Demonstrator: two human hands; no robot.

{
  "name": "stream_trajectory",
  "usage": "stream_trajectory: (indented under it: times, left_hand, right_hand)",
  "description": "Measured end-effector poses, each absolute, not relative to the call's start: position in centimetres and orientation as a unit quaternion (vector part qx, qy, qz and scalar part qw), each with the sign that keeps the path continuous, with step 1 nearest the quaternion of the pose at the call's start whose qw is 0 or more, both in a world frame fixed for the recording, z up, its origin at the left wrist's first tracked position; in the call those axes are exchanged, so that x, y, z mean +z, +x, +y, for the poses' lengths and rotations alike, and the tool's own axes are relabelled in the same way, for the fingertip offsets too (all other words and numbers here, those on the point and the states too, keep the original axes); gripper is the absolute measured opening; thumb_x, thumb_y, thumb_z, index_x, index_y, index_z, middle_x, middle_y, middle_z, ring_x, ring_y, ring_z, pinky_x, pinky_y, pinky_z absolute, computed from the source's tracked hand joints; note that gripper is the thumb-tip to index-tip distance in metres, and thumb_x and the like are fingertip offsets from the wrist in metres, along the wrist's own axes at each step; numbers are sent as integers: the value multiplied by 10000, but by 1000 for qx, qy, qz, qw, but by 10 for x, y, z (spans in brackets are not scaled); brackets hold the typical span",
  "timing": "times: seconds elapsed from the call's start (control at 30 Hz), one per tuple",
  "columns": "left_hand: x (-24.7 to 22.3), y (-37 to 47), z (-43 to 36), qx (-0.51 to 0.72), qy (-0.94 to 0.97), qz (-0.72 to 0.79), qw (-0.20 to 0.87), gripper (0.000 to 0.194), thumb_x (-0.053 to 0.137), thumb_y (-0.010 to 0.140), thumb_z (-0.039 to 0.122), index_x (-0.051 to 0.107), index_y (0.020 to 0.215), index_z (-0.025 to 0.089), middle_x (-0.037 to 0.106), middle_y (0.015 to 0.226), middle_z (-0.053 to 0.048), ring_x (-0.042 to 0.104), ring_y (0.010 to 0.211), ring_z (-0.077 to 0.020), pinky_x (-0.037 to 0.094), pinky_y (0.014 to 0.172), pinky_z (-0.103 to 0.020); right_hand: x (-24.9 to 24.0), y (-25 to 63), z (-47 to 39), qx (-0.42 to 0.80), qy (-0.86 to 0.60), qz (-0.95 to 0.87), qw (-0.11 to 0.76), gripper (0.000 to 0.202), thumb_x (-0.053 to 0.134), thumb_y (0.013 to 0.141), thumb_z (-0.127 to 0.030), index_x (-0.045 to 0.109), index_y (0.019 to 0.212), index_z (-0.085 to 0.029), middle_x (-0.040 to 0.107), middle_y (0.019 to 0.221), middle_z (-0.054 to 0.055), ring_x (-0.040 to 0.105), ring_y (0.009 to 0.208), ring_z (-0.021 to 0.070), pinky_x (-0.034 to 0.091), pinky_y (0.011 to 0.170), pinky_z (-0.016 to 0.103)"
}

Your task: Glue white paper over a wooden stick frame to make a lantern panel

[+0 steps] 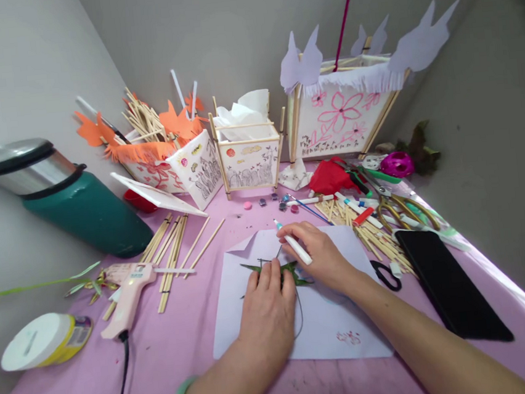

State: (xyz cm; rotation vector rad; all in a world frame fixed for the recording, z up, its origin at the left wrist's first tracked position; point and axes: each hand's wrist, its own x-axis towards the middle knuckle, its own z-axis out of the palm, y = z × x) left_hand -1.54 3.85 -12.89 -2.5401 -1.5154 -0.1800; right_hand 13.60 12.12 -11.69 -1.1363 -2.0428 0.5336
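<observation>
A sheet of pale paper (236, 311) lies on the pink cloth, its upper left corner creased. Pressed flat on it, my left hand (270, 301) covers part of a green spiky leaf (293, 273), and its fingers are out straight. Just up and to the right, my right hand (317, 257) grips a white marker (298, 249) whose tip points up and left, away from the paper. A thin dark curved line runs on the paper beside my left hand. Small red marks (349, 337) show near the paper's lower right.
Paper lanterns (250, 161) stand at the back. On the left are a green bottle (87, 207), a glue gun (130, 299) and a white-lidded tub (37, 342). Wooden sticks (375, 235), gold-handled scissors (402, 205) and a black phone (451, 284) lie on the right.
</observation>
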Motion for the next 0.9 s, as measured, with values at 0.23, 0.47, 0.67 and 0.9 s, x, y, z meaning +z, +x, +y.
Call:
stream_trajectory:
  times: [0.23, 0.47, 0.67, 0.9]
  left_hand:
    - [-133, -17, 42, -81, -857, -502, 89, 356, 424, 897, 165, 544, 1225, 94, 548, 1318, -190, 484, 1257, -304, 384, 1022, -473]
    - [-127, -16, 40, -74, -850, -513, 92, 386, 441, 868, 154, 545, 1239, 124, 522, 1337, -179, 473, 1256, -309, 381, 1024, -482]
    - [-124, -15, 39, -60, -854, -506, 106, 404, 464, 855, 174, 569, 1240, 112, 549, 1310, -184, 512, 1206, -311, 391, 1017, -484]
    - [-123, -13, 41, -43, -858, -500, 107, 427, 484, 859, 197, 568, 1271, 125, 577, 1291, -137, 501, 1218, -299, 393, 1037, -456]
  right_hand:
    - [-125, 136, 123, 138, -442, -821, 333, 174, 561, 820, -122, 603, 969, -200, 623, 819, 34, 534, 800, 193, 402, 717, 303]
    - [-129, 139, 120, 135, -450, -825, 313, 141, 565, 828, -140, 602, 954, -188, 624, 812, 42, 530, 784, 194, 381, 707, 298]
    - [-107, 131, 128, 141, -436, -844, 279, 193, 592, 801, -111, 632, 974, -185, 622, 801, 38, 521, 785, 183, 358, 718, 295]
    - [-93, 112, 141, 245, -397, -861, 201, 245, 612, 766, -116, 659, 989, -205, 586, 805, 27, 525, 720, 138, 369, 678, 249]
